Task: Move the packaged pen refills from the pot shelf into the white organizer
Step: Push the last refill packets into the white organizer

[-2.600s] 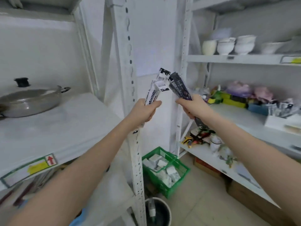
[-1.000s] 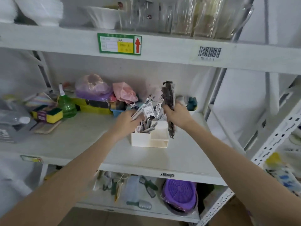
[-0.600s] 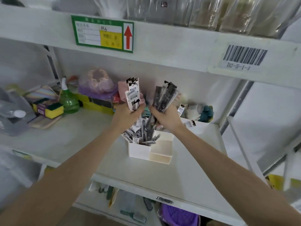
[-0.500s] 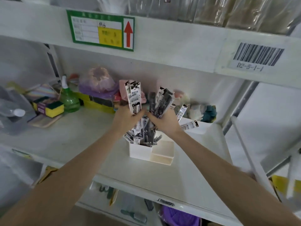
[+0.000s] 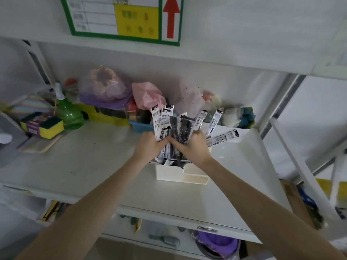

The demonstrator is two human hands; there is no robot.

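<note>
White metal shelf (image 5: 78,166) carries white plastic organizer (image 5: 180,174), centre. Left hand (image 5: 150,145) clenched on white-labelled packaged pen refills (image 5: 163,121); right hand (image 5: 191,147) clenched on dark refill packets (image 5: 183,128), lower ends inside the organizer's left compartment.

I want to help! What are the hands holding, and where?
Left hand grips white refill packets near their middles; right hand grips dark packets likewise.

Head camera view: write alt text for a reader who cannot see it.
Two bare hands, left hand and right hand, press bundles of packaged pen refills down into a white organizer on a white shelf. A green spray bottle, sponges and bagged items sit behind.
</note>
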